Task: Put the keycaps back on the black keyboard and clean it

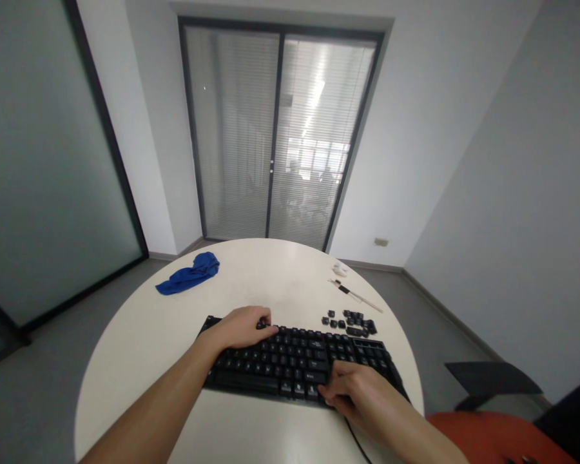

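Note:
A black computer keyboard (pixel 290 367) lies on the white round table, its lettered keys facing up. My left hand (pixel 244 327) rests across its upper left part, fingers curled over the far edge and thumb lying along the top rows, holding the keyboard. At the lower right keys, my right hand (pixel 350 386) has its thumb and fingers pinched together. Whatever is between those fingertips is hidden. Several loose black keycaps (pixel 355 319) lie in a group behind the keyboard's right end. A dark cable (pixel 356 439) runs from the front edge, beside my right hand.
On the round table (pixel 265 277), a crumpled blue cloth (pixel 189 275) lies at the far left. A thin brush (pixel 355 294) and a small white item (pixel 339 269) are at the far right. An orange-seated chair (pixel 493 438) stands close by on the right.

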Available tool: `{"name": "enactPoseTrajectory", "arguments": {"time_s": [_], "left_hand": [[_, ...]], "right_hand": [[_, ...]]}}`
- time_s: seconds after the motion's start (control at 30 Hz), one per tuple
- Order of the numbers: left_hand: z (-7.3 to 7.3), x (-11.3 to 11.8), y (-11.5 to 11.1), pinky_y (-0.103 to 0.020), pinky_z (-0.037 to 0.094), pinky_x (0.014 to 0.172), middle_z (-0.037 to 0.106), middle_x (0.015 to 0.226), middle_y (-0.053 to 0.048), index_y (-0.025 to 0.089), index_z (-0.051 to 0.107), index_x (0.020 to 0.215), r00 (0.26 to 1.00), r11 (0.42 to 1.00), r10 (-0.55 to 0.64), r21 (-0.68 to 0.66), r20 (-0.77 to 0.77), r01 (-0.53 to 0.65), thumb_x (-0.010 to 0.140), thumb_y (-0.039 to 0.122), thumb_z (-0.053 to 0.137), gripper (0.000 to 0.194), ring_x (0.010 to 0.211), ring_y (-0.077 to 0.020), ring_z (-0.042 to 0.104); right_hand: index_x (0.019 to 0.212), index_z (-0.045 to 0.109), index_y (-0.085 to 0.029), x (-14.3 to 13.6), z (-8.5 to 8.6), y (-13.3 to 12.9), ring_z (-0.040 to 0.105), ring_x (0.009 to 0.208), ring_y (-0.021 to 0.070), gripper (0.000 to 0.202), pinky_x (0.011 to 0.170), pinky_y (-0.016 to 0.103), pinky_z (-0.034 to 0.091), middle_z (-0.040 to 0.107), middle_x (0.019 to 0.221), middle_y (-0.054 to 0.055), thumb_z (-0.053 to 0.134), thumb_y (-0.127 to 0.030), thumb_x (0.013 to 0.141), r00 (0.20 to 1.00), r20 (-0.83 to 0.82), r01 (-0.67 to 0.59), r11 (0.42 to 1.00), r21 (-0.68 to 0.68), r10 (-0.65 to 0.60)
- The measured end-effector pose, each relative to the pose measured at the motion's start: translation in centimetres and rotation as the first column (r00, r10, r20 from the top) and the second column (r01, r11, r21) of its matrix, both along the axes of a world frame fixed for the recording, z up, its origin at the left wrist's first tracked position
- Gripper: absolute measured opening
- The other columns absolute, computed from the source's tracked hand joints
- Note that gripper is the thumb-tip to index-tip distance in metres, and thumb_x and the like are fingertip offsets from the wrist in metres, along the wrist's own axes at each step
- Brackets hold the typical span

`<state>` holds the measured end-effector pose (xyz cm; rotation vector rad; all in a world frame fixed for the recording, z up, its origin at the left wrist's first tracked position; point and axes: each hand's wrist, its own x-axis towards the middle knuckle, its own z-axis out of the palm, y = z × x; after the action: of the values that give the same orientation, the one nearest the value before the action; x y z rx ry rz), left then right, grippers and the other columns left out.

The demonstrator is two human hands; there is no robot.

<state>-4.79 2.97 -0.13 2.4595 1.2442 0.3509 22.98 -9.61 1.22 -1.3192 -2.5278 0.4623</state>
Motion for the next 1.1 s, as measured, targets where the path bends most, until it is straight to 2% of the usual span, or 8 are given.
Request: {"name": "enactPoseTrajectory", "arguments": {"time_s": [0.17,0.27,0.37,0.5,0.57,0.7,0.97,1.1], "left_hand": [[0.2,-0.2,0.0,-0.030,0.043,0.073,0.071,0.093,-0.004,0.022,0.065,0.089,1.000,0.998,-0.018,-0.056,0.026,0.019,0.087,0.055,0.052,0.036,0.085,-0.0218,0.063],[0.6,-0.8,0.2,-0.027,0.043,0.068,0.070,0.085,-0.002,0.020,0.065,0.085,0.997,0.977,-0.043,-0.207,0.060,0.054,0.082,0.054,0.059,0.035,0.079,-0.0197,0.062],[1.2,-1.8,0.2,-0.026,0.042,0.062,0.069,0.078,-0.002,0.019,0.066,0.081,0.997,0.929,-0.057,-0.363,0.058,0.074,0.076,0.053,0.064,0.034,0.074,-0.0189,0.062],[2.8,-3.2,-0.2,-0.027,0.041,0.060,0.070,0.075,-0.002,0.018,0.069,0.079,0.996,0.909,0.007,-0.416,-0.086,-0.042,0.069,0.047,0.067,0.031,0.072,-0.0200,0.061],[3.5,-3.2,-0.6,-0.027,0.042,0.061,0.071,0.079,-0.002,0.018,0.069,0.081,0.992,0.912,0.042,-0.400,-0.123,-0.088,0.070,0.043,0.063,0.028,0.075,-0.0211,0.063],[4.1,-2.5,-1.3,-0.028,0.044,0.069,0.073,0.088,-0.003,0.019,0.068,0.087,0.996,0.952,0.055,-0.296,-0.070,-0.073,0.080,0.046,0.051,0.033,0.083,-0.0215,0.064],[2.3,-2.3,-0.5,-0.032,0.046,0.071,0.072,0.092,-0.005,0.023,0.065,0.089,0.968,0.977,0.210,-0.010,-0.138,-0.213,0.085,0.045,0.051,0.027,0.084,-0.0238,0.066],[1.8,-2.3,-0.1,-0.035,0.048,0.081,0.072,0.105,-0.008,0.022,0.066,0.101,0.951,0.957,0.279,0.119,-0.136,-0.264,0.088,0.044,0.051,0.030,0.097,-0.0272,0.065]], "right_hand": [[0.099,0.077,-0.028,1.3,0.1,-1.3,0.064,0.100,0.0197,0.016,0.088,0.030,0.048,0.070,0.105,0.003,0.068,-0.021,0.088,0.998,-0.068,-0.014,1.000,0.009,0.015],[0.103,0.077,-0.035,1.6,0.9,-2.3,0.055,0.120,0.0257,0.017,0.103,0.042,0.043,0.065,0.122,0.004,0.071,-0.033,0.088,0.996,-0.034,-0.080,0.997,-0.001,0.080],[0.109,0.076,-0.035,1.2,1.0,-2.8,0.048,0.129,0.0265,0.020,0.111,0.046,0.039,0.063,0.128,0.005,0.065,-0.032,0.092,0.989,-0.042,-0.141,0.989,-0.048,0.139],[0.116,0.074,-0.033,-0.5,-0.1,-2.7,0.045,0.133,0.0254,0.025,0.115,0.044,0.034,0.062,0.131,0.006,0.062,-0.030,0.094,0.969,-0.067,-0.239,0.970,-0.042,0.236],[0.118,0.072,-0.032,-1.7,-0.6,-2.3,0.045,0.133,0.0245,0.027,0.117,0.044,0.032,0.062,0.132,0.006,0.061,-0.029,0.095,0.959,-0.083,-0.274,0.962,-0.015,0.272],[0.117,0.072,-0.032,-4.4,-1.3,-0.9,0.046,0.131,0.0217,0.025,0.118,0.042,0.028,0.062,0.130,0.004,0.061,-0.033,0.095,0.948,-0.159,-0.270,0.962,0.046,0.274],[0.118,0.068,-0.026,-7.5,-1.6,3.9,0.051,0.121,0.0200,0.024,0.112,0.041,0.035,0.061,0.124,0.006,0.062,-0.028,0.094,0.894,-0.196,-0.378,0.913,0.153,0.402],[0.121,0.063,-0.025,-8.3,-2.0,6.5,0.051,0.124,0.0217,0.028,0.116,0.049,0.027,0.060,0.125,0.008,0.059,-0.021,0.093,0.904,-0.143,-0.380,0.910,0.168,0.404]]}}
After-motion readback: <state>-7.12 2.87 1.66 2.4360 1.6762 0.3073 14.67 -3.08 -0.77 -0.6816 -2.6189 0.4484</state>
